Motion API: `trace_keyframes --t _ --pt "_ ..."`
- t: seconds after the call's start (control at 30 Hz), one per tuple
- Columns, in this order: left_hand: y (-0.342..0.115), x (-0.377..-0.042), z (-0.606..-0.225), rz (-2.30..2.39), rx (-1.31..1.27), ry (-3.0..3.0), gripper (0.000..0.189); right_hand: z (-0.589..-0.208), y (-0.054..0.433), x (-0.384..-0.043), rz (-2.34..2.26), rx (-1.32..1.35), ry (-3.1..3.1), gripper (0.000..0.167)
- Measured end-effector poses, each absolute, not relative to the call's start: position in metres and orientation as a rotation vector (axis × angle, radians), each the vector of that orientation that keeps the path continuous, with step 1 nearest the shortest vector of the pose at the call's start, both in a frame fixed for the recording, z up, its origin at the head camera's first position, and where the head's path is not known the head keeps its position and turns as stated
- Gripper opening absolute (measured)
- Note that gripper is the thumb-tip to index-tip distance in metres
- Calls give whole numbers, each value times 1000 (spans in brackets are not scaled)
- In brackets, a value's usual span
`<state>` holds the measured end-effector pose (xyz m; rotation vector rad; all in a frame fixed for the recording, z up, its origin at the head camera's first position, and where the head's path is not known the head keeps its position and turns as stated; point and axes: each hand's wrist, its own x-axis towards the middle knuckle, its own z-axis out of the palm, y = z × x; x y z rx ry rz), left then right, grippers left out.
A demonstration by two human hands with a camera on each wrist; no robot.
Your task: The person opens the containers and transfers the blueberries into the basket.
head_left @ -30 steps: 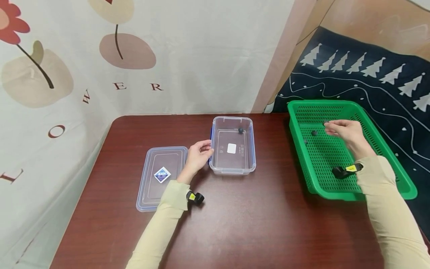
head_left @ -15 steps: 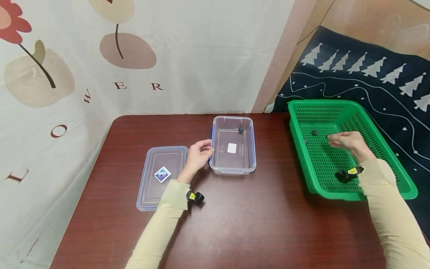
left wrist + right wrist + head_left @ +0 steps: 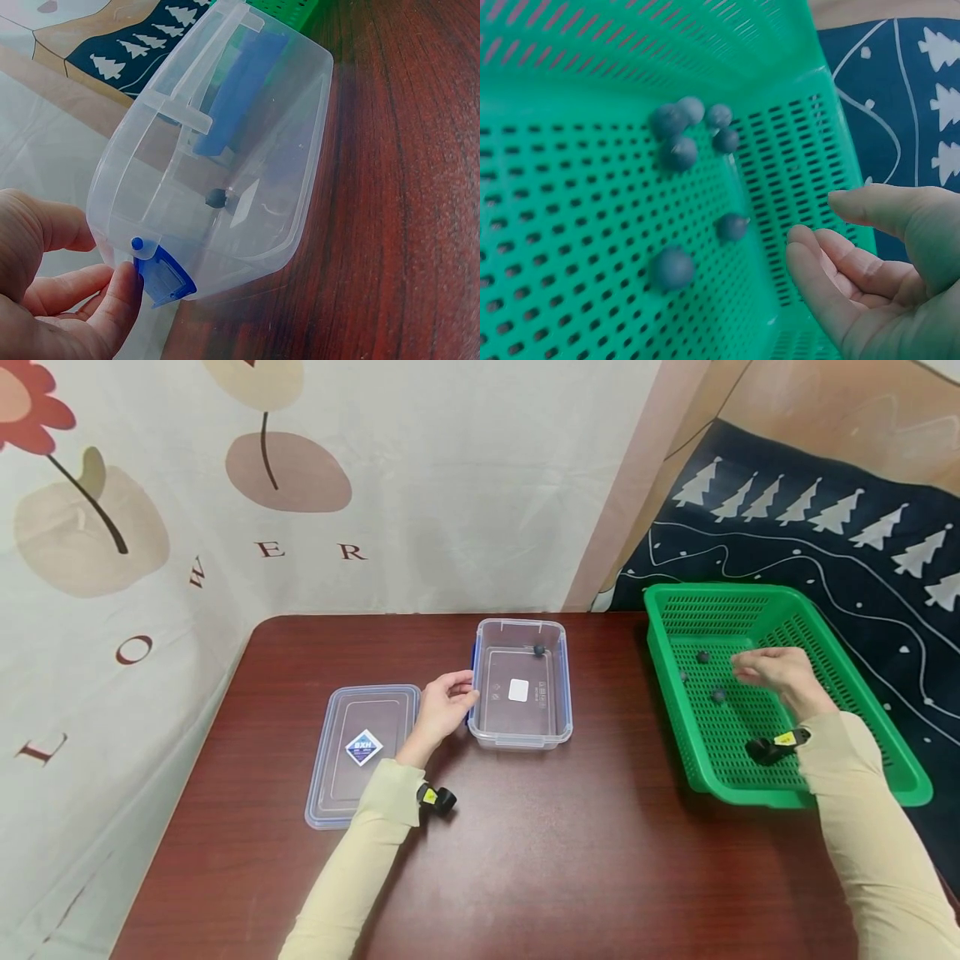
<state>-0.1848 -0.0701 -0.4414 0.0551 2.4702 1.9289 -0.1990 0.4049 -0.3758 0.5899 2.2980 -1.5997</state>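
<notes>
My left hand (image 3: 444,706) grips the left edge of a clear plastic container (image 3: 521,743), thumb at the rim and fingertips on its blue clasp (image 3: 165,279). Inside the container sits one blueberry (image 3: 538,651). Over a green perforated basket (image 3: 750,795), my right hand (image 3: 783,677) has thumb and fingers apart, with nothing between them in the right wrist view. Several blueberries lie in the basket, among them one (image 3: 673,268) on the floor and another (image 3: 733,226) near the side wall. The hand hides part of the basket floor from the head view.
The container's clear lid (image 3: 360,797), with a blue-and-white label, lies flat on the brown table (image 3: 555,860) to the left, partly behind my left hand. A patterned sheet (image 3: 450,485) rises behind the table. Dark cloth with white trees (image 3: 750,539) hangs beyond the basket.
My right hand lowers toward the near side, then lifts slightly. The blueberry it pinched is let go and now lies on the basket floor. My left hand stays at the container.
</notes>
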Motion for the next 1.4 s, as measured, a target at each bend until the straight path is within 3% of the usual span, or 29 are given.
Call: trace_keyframes --t 0.43,0.97,1.23,1.4 --pt "-70 -186 -443 1918 54 2479 33 -346 380 -209 -1912 546 2231 21" --pt "-71 -186 -443 1900 34 2478 33 -332 304 -229 -2143 398 2213 16" --pt "-71 -185 -443 1898 29 2479 33 -338 265 -237 -2126 323 2242 1" --pt "-71 -185 -443 1896 45 2491 34 -343 240 -240 -2058 291 2290 30"
